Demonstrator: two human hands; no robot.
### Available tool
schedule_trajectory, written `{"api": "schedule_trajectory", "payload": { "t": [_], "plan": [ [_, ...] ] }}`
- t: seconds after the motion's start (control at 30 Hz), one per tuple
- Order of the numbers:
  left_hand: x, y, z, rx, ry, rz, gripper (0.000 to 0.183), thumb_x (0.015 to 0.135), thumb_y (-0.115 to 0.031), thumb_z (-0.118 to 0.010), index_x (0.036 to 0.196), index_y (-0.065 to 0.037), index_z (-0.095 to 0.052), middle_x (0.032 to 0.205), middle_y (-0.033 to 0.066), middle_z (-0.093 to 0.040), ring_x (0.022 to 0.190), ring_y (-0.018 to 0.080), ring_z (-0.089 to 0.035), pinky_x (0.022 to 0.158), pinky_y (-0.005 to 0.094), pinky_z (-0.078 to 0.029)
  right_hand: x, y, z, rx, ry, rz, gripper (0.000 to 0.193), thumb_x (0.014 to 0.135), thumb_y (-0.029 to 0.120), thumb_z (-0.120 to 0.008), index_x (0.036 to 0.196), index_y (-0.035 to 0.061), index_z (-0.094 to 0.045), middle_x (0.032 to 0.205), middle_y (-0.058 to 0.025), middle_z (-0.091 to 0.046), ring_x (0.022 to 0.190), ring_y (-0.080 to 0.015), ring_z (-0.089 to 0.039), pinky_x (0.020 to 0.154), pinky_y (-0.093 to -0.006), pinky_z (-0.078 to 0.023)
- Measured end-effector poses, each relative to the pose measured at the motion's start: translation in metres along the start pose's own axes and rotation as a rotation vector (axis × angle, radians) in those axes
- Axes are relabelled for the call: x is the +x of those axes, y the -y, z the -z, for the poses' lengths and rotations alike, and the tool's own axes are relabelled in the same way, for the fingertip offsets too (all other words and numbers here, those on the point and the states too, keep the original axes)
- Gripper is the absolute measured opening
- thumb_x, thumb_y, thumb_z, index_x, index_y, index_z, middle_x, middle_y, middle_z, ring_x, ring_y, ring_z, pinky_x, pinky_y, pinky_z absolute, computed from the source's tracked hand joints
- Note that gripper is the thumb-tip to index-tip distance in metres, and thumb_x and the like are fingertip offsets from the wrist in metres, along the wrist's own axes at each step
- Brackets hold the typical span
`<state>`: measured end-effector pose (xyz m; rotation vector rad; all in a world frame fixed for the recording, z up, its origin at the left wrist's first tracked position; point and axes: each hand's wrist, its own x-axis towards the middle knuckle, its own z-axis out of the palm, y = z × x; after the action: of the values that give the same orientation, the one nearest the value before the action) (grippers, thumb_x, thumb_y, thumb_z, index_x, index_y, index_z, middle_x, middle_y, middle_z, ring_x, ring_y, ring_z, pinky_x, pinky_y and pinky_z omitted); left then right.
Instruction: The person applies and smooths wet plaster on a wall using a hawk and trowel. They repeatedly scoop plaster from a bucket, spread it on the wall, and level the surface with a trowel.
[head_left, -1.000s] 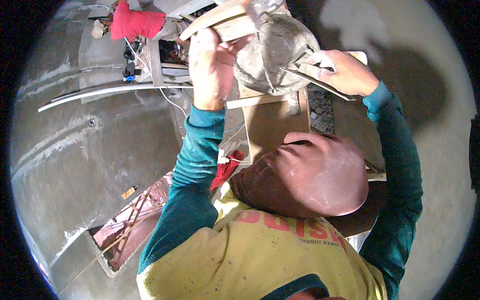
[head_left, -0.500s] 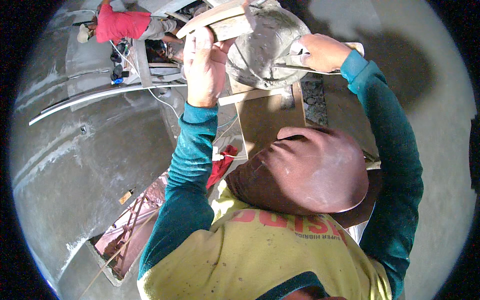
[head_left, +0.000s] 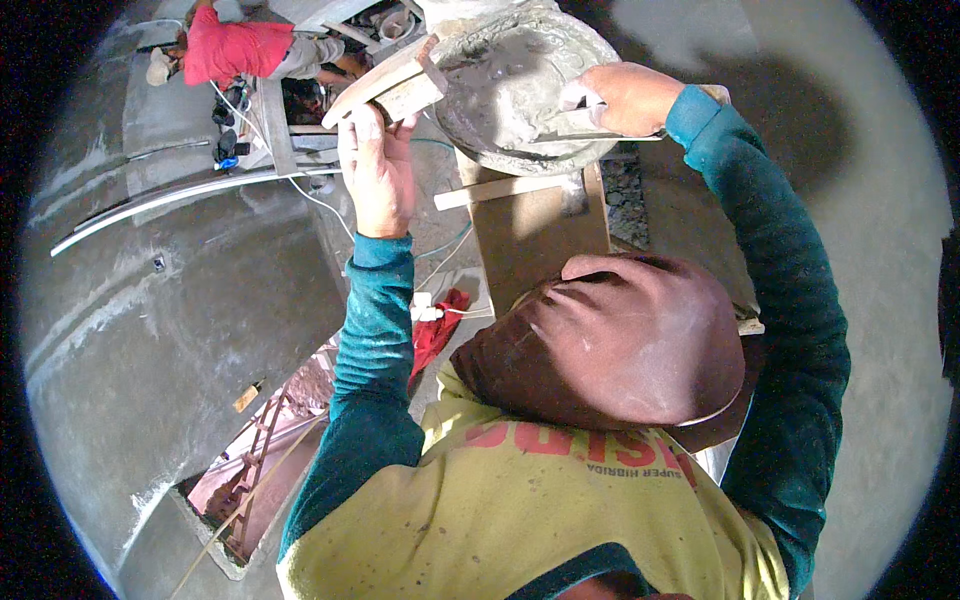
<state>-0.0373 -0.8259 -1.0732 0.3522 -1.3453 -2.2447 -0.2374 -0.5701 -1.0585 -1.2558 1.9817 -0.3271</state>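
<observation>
My left hand (head_left: 378, 185) grips a wooden float (head_left: 400, 90) from below, fingers up against it. The float is tilted and stands just left of a round basin (head_left: 482, 152). Wet grey mortar (head_left: 515, 75) fills the basin, its surface uneven and smeared. Over the right side of the basin, my right hand (head_left: 632, 98) is closed around a trowel (head_left: 585, 137). Its thin flat blade appears nearly edge-on, pointing left across the mortar. The trowel's handle is mostly hidden by my fingers.
Under the basin is a wooden board stand (head_left: 540, 235) with a loose wood strip (head_left: 500, 190). A person in a red shirt (head_left: 235, 48) works at far left. White cable (head_left: 320, 205) and a white plug (head_left: 424, 308) hang nearby. A wall opening (head_left: 265, 470) lies lower left.
My left hand has moved left and slightly down with the float, away from over the basin. My right hand and the trowel have shifted slightly left and up.
</observation>
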Motion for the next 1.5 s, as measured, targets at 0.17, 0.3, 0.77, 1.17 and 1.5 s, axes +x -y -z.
{"api": "schedule_trajectory", "payload": {
  "t": [0.17,0.3,0.77,1.17,1.5],
  "plan": [
    [-0.004,0.001,0.01,0.109,-0.018,-0.03,0.041,0.106,-0.027,-0.058,0.141,-0.007,-0.05,0.139,0.0117,-0.058,0.128,0.0315,-0.057,0.104,0.055,-0.05,0.004,-0.008,-0.002,-0.004,0.03,0.031,0.038,0.084,0.01,-0.063,0.121,0.0063,-0.07,0.106,-0.0211,-0.073,0.098,-0.0367,-0.069,0.088,-0.0453,-0.053],
    [-0.01,0.001,0.012,0.068,-0.003,-0.031,0.04,0.106,-0.025,-0.059,0.14,-0.006,-0.049,0.137,0.0127,-0.059,0.123,0.0271,-0.06,0.102,0.0482,-0.051,0.016,-0.008,0.004,0.029,0.132,0.047,0.037,0.08,0.018,-0.065,0.114,0.0069,-0.074,0.099,-0.0179,-0.076,0.087,-0.0338,-0.07,0.081,-0.0447,-0.054],
    [-0.025,-0.007,0.035,0.123,-0.035,0.008,0.047,0.108,-0.028,-0.056,0.146,-0.003,-0.046,0.137,0.0147,-0.061,0.116,0.0249,-0.065,0.098,0.0433,-0.056,0.029,-0.095,-0.028,0.172,-0.038,0.439,0.032,0.091,0.018,-0.068,0.116,-0.0015,-0.073,0.117,-0.0146,-0.074,0.104,-0.021,-0.068,0.095,-0.0351,-0.053],
    [-0.025,0.0,0.029,0.071,-0.034,0.017,0.047,0.107,-0.026,-0.058,0.147,-0.006,-0.045,0.141,0.0146,-0.058,0.12,0.0263,-0.063,0.1,0.046,-0.054,-0.032,-0.097,-0.1,0.497,-0.343,0.268,0.043,0.095,0.025,-0.064,0.131,0.0014,-0.065,0.124,-0.0166,-0.07,0.112,-0.0299,-0.068,0.1,-0.0386,-0.052],
    [-0.013,-0.008,0.005,0.121,0.072,-0.041,0.041,0.106,-0.028,-0.06,0.14,-0.008,-0.049,0.133,0.0119,-0.062,0.116,0.025,-0.064,0.098,0.045,-0.054,-0.072,-0.06,-0.115,0.435,-0.828,0.089,0.045,0.095,0.025,-0.064,0.134,0.0017,-0.063,0.127,-0.0154,-0.07,0.115,-0.0302,-0.067,0.104,-0.0394,-0.051]
  ]
}}
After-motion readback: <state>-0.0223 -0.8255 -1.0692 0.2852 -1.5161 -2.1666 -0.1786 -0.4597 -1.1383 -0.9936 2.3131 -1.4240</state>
